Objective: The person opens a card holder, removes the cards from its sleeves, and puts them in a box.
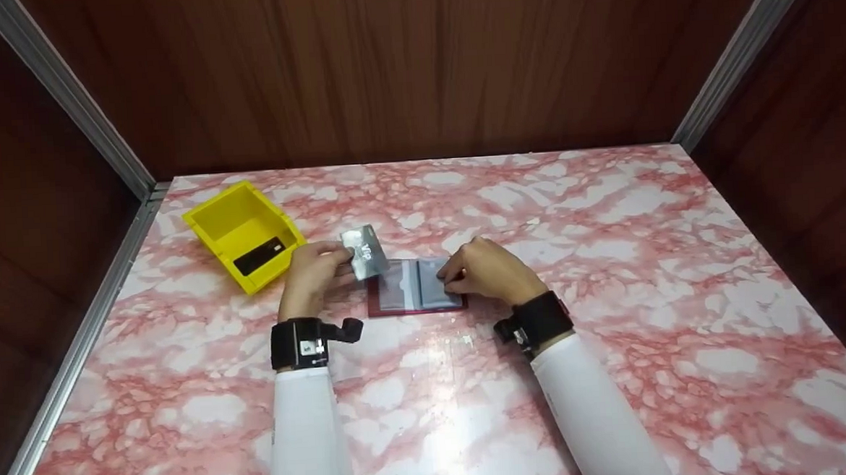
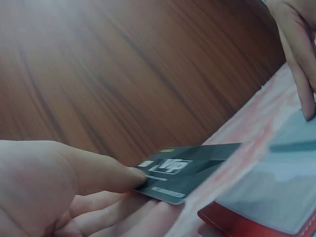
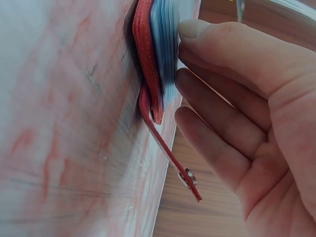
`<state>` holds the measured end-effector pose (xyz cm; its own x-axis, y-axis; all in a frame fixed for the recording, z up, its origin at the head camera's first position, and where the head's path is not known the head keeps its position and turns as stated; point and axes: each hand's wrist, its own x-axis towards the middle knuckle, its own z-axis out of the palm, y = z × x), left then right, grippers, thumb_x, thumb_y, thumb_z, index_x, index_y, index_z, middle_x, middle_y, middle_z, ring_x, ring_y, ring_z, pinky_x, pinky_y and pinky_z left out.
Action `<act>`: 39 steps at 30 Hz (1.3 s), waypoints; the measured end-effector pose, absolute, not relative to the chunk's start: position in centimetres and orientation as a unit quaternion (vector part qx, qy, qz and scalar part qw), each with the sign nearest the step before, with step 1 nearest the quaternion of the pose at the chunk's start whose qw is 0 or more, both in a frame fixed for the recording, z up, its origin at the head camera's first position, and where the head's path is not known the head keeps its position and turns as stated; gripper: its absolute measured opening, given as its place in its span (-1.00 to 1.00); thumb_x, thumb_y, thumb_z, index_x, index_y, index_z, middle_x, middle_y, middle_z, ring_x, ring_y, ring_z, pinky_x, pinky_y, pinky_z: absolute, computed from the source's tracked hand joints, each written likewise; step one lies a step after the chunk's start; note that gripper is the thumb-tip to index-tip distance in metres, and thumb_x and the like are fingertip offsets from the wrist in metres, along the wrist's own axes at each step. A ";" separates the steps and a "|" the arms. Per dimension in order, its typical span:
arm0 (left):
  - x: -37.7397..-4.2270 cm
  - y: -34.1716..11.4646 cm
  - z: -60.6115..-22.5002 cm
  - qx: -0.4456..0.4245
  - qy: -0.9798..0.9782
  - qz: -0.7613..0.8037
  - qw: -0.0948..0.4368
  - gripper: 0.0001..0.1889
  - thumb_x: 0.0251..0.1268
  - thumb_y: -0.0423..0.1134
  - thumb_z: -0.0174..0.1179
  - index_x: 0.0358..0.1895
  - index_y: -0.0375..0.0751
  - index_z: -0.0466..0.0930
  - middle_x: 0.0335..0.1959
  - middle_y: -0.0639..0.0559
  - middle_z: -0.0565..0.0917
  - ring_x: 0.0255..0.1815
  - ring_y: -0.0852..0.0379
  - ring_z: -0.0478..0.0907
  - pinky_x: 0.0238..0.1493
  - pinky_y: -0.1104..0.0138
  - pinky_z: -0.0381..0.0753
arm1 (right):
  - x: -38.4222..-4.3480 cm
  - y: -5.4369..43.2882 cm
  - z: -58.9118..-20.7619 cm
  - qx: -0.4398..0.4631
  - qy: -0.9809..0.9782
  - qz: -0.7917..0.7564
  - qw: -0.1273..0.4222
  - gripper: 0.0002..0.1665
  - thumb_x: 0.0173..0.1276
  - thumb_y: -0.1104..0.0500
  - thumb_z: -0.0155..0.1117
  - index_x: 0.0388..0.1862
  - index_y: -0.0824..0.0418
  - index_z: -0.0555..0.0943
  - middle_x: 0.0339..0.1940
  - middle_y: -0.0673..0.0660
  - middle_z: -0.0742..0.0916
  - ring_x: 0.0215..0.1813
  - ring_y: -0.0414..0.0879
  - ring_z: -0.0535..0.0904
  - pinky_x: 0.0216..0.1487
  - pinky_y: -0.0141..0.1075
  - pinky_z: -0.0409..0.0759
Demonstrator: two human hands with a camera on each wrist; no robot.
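Note:
A grey card with "Vip" lettering (image 1: 366, 253) is pinched between the thumb and fingers of my left hand (image 1: 315, 273). It is held tilted above the left edge of a red card holder (image 1: 418, 311), which lies opened on the table. Clear plastic sleeves (image 1: 394, 288) fill the holder, with a thicker stack on its right side. My right hand (image 1: 493, 268) rests its fingertips on that right stack. In the right wrist view, the thumb (image 3: 195, 28) touches the sleeves' face, the other fingers bent loosely beside it. A red strap with a metal snap (image 3: 187, 178) sticks out from the holder.
A yellow bin (image 1: 245, 229) stands at the back left, beyond my left hand, with a black flat object (image 1: 259, 255) inside. Brown wood-grain panels (image 1: 414, 71) wall in the back and sides of the red-and-white marbled table (image 1: 612, 256).

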<state>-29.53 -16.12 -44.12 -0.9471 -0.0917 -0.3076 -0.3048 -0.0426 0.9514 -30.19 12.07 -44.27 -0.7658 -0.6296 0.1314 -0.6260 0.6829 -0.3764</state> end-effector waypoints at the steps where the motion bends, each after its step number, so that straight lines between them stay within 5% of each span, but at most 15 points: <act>1: -29.6 -16.2 -44.0 -0.151 0.674 0.721 0.062 -0.68 0.21 -0.31 0.17 0.03 -0.33 0.50 -0.19 -0.21 0.66 -0.31 0.08 0.68 -0.08 0.14 0.66 | -30.2 12.0 -44.3 -0.340 0.918 -0.205 0.006 -0.90 0.04 0.11 0.44 -0.41 0.05 0.77 -0.29 -0.12 0.77 -0.18 -0.32 0.66 -0.14 -0.38 0.62; 4: -29.6 -16.6 -43.7 -0.176 0.627 0.759 0.006 -0.67 0.20 -0.32 0.18 0.03 -0.34 0.50 -0.13 -0.24 0.64 -0.27 0.05 0.68 -0.04 0.16 0.64 | -30.1 12.0 -44.4 -0.334 0.920 -0.203 0.010 -0.90 0.04 0.11 0.43 -0.41 0.04 0.77 -0.29 -0.13 0.77 -0.18 -0.32 0.65 -0.10 -0.35 0.61; 11: -29.5 -17.6 -43.3 -0.229 0.440 0.852 -0.166 -0.72 0.18 -0.40 0.18 -0.03 -0.41 0.47 -0.07 -0.26 0.56 -0.19 -0.01 0.64 -0.07 0.22 0.66 | -30.2 11.7 -44.4 -0.321 0.924 -0.206 0.012 -0.92 0.05 0.11 0.43 -0.42 0.03 0.77 -0.31 -0.15 0.77 -0.18 -0.31 0.65 0.33 -0.14 0.36; 17: -29.7 -18.5 -43.6 -0.275 0.284 0.885 -0.247 -0.83 0.14 -0.42 0.20 -0.21 -0.34 0.47 -0.03 -0.23 0.58 -0.09 -0.03 0.62 -0.08 0.27 0.66 | -30.1 11.7 -44.4 -0.317 0.927 -0.201 0.007 -0.89 0.06 0.09 0.42 -0.39 0.02 0.77 -0.32 -0.15 0.77 -0.20 -0.31 0.65 0.12 -0.27 0.53; 29: -29.8 -18.7 -44.4 -0.365 0.119 0.868 -0.316 -0.83 -0.05 -0.48 0.32 -0.39 -0.33 0.51 0.01 -0.18 0.59 -0.14 0.00 0.65 -0.21 0.31 0.70 | -30.1 11.9 -44.4 -0.316 0.930 -0.186 -0.005 -0.86 0.03 0.05 0.39 -0.38 -0.01 0.77 -0.34 -0.17 0.77 -0.21 -0.32 0.66 0.34 -0.14 0.34; 35: -29.6 -18.6 -44.5 -0.376 0.095 0.869 -0.308 -0.75 -0.01 -0.44 0.31 -0.19 -0.32 0.60 0.01 -0.21 0.62 -0.12 0.01 0.65 -0.18 0.31 0.69 | -30.1 11.9 -44.3 -0.313 0.931 -0.189 0.003 -0.86 0.03 0.04 0.39 -0.39 -0.01 0.76 -0.33 -0.18 0.77 -0.20 -0.32 0.66 0.25 -0.21 0.42; 39: -29.6 -18.6 -44.5 -0.362 0.085 0.881 -0.292 -0.69 0.01 -0.45 0.29 -0.10 -0.34 0.58 0.03 -0.22 0.61 -0.09 0.00 0.63 -0.12 0.29 0.68 | -30.1 11.9 -44.3 -0.309 0.931 -0.192 0.007 -0.87 0.03 0.03 0.39 -0.41 -0.03 0.76 -0.33 -0.19 0.76 -0.20 -0.34 0.65 0.02 -0.33 0.55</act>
